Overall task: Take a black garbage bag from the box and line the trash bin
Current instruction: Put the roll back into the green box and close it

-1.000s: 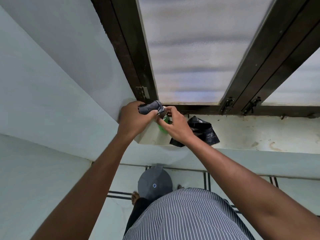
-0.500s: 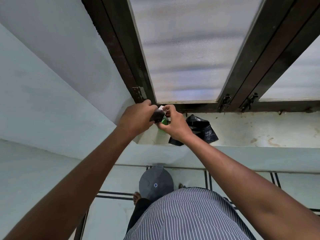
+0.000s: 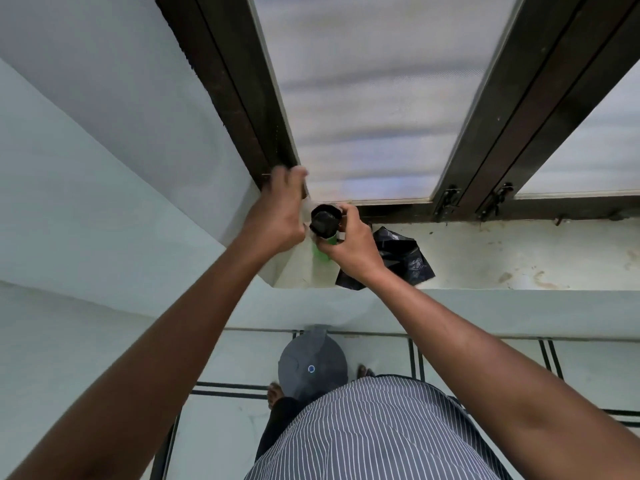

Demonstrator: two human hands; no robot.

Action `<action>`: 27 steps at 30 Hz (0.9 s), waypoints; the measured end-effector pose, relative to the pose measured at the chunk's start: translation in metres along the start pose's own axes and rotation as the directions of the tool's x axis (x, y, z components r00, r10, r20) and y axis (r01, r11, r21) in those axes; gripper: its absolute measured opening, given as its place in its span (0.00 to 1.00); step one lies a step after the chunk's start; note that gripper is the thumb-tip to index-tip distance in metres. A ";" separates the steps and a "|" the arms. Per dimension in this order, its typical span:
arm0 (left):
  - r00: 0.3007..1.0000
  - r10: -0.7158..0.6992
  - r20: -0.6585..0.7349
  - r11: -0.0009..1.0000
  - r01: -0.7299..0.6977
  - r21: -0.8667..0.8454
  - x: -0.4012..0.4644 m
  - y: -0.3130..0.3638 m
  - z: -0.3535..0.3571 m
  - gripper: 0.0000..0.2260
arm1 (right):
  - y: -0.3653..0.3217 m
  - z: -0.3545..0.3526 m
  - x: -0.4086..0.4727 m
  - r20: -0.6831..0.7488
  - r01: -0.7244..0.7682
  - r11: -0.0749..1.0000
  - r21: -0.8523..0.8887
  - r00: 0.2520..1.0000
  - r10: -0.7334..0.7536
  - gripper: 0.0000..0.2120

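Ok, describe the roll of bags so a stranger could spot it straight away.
Find the window sill under the dark window frame. At its left end the right hand grips a green box, and the roll of bags sticks out of its top. Unlike the crumpled loose bag beside it, it is a tight black cylinder.

No readable text anywhere in view.

The green box (image 3: 323, 249) shows no lettering that can be made out, the black bag roll (image 3: 323, 221) is plain, and the small round blue mark on the bin (image 3: 311, 367) lid is too small to tell as a sign or brand.
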State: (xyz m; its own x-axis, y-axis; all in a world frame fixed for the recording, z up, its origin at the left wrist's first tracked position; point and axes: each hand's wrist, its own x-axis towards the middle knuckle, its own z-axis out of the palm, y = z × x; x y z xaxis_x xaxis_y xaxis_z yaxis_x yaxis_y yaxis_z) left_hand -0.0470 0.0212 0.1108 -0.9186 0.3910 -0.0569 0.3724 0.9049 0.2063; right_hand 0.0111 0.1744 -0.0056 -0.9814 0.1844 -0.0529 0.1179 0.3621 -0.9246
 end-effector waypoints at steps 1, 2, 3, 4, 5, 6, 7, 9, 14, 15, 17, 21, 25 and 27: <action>0.995 -0.094 -0.014 0.995 0.094 -0.045 -0.003 -0.002 0.002 0.27 | 0.002 0.000 0.000 -0.039 -0.004 1.000 0.017 0.999 0.005 0.36; 0.983 -0.184 -0.003 0.979 0.183 -0.085 -0.005 -0.004 0.006 0.20 | 0.004 0.001 -0.001 -0.074 -0.011 1.000 0.026 0.997 0.012 0.35; 0.966 -0.256 0.025 0.955 0.256 -0.148 -0.008 -0.004 0.012 0.15 | 0.004 0.001 -0.001 -0.102 -0.016 0.999 0.028 0.995 0.019 0.34; 0.946 -0.316 0.067 0.910 0.323 -0.259 -0.011 -0.004 0.018 0.13 | 0.005 0.001 -0.001 -0.119 -0.022 0.999 0.023 0.993 0.024 0.33; 0.920 -0.372 0.126 0.823 0.389 -0.414 -0.013 -0.002 0.022 0.16 | 0.005 0.001 -0.002 -0.123 -0.022 1.000 0.018 0.992 0.024 0.32; 0.887 -0.410 0.213 0.692 0.455 -0.560 -0.013 0.000 0.026 0.22 | 0.005 0.001 -0.002 -0.118 -0.020 1.000 0.008 0.993 0.021 0.32; 0.850 -0.426 0.310 0.560 0.517 -0.648 -0.013 0.004 0.028 0.31 | 0.006 0.001 -0.004 -0.106 -0.016 1.000 -0.005 0.994 0.015 0.32; 0.818 -0.415 0.398 0.487 0.570 -0.662 -0.011 0.012 0.034 0.44 | 0.006 0.003 -0.006 -0.081 -0.007 0.999 -0.038 0.997 0.004 0.32; 0.814 -0.495 0.305 0.599 0.574 -0.558 -0.006 0.007 0.056 0.38 | 0.005 0.006 -0.007 -0.083 -0.005 0.995 -0.096 0.997 -0.003 0.30; 0.815 -0.495 0.301 0.616 0.574 -0.540 -0.005 0.006 0.058 0.37 | 0.006 0.007 -0.006 -0.084 -0.009 0.995 -0.095 0.996 0.001 0.30; 0.804 -0.506 0.312 0.614 0.590 -0.524 -0.001 0.003 0.058 0.33 | 0.004 0.006 -0.007 -0.077 0.003 0.995 -0.098 0.997 -0.011 0.30; 0.709 -0.480 0.517 0.378 0.698 -0.608 0.008 0.000 0.056 0.21 | 0.001 0.003 -0.008 -0.049 0.023 0.994 -0.107 0.998 -0.028 0.30; 0.754 -0.311 0.579 0.200 0.647 -0.736 0.006 -0.006 0.061 0.18 | 0.000 -0.002 -0.012 -0.053 0.039 0.995 -0.090 0.998 -0.044 0.30; 0.755 -0.288 0.590 0.016 0.619 -0.785 0.001 -0.009 0.062 0.15 | 0.002 -0.004 -0.015 -0.065 0.050 0.997 -0.060 0.996 -0.053 0.27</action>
State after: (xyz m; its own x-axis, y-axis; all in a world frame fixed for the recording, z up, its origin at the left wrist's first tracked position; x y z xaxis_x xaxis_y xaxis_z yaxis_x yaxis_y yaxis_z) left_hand -0.0434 0.0238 0.0485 -0.7225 0.1340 -0.6783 -0.6669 0.1241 0.7348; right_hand 0.0262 0.1760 -0.0053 -0.9745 0.2234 0.0210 0.0781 0.4252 -0.9017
